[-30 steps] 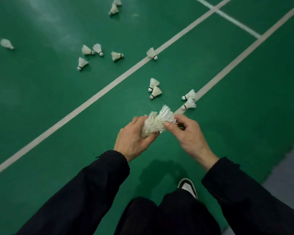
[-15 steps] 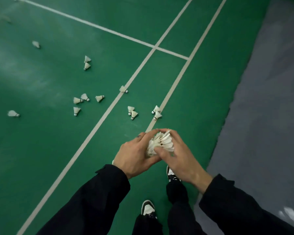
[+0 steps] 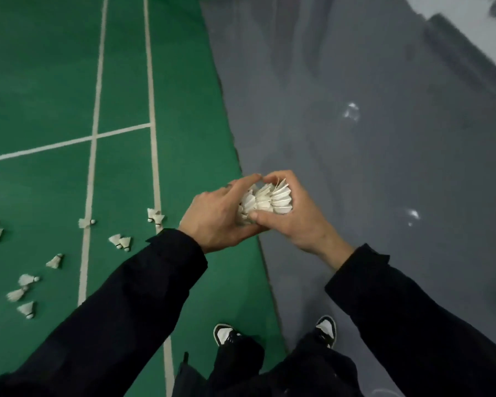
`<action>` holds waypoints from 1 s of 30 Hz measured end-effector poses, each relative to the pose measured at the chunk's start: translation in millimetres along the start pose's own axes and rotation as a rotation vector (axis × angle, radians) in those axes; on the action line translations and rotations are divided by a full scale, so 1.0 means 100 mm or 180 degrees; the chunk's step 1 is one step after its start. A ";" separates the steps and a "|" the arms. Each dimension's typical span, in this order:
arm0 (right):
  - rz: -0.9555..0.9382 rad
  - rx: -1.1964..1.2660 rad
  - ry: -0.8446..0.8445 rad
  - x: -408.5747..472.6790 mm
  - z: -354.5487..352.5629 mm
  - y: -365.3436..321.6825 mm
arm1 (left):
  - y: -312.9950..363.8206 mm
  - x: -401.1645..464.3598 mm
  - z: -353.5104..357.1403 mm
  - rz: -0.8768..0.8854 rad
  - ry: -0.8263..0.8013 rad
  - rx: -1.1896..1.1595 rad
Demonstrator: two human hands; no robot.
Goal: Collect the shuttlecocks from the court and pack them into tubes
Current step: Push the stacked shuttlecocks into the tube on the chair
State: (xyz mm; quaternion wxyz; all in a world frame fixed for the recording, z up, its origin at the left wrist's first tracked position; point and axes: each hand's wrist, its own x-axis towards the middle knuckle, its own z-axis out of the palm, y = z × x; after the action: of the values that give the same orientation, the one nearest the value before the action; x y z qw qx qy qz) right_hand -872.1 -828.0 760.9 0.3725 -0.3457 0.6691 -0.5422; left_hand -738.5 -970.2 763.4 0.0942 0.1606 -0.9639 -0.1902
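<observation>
Both hands' fingers clasp stacked shuttlecocks; loose shuttlecocks dot green court.

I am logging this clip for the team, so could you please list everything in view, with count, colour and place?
Stack of shuttlecocks: one nested bundle, white, held between both hands at centre.
Loose shuttlecocks: about eleven visible, white, scattered on the green court at left; two lie on the court lines.
Court mat: one, green, left half of view.
Court lines: several, white, crossing the mat.
Floor: grey, glossy, right half, beside the mat's edge.
Tubes: none in view.
Shoes: two, black and white; one on the mat, one on the grey floor.
Sleeves: two, black.
Left hand: grips the stack's left side.
Right hand: curls round the stack's right side.
</observation>
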 end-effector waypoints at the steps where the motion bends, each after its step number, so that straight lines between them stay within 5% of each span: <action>1: 0.0058 0.0057 0.0099 -0.13 -0.27 0.03 | 0.24 0.16 0.09 0.0116 -0.0097 -0.0036; 14: 0.0787 0.0511 0.1583 -1.95 -3.11 0.70 | 3.11 1.56 1.77 0.1476 -0.0973 -0.0571; 30: 0.1037 0.0932 0.3651 -2.80 -4.91 0.91 | 5.34 3.24 2.97 0.3471 -0.2190 -0.0837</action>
State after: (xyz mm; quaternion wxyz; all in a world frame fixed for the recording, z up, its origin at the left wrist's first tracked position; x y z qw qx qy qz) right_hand -1171.0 -339.2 772.3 0.0747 0.1627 0.7258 -0.6642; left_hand -1258.5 -514.8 744.7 -0.1175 -0.4337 -0.8510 -0.2718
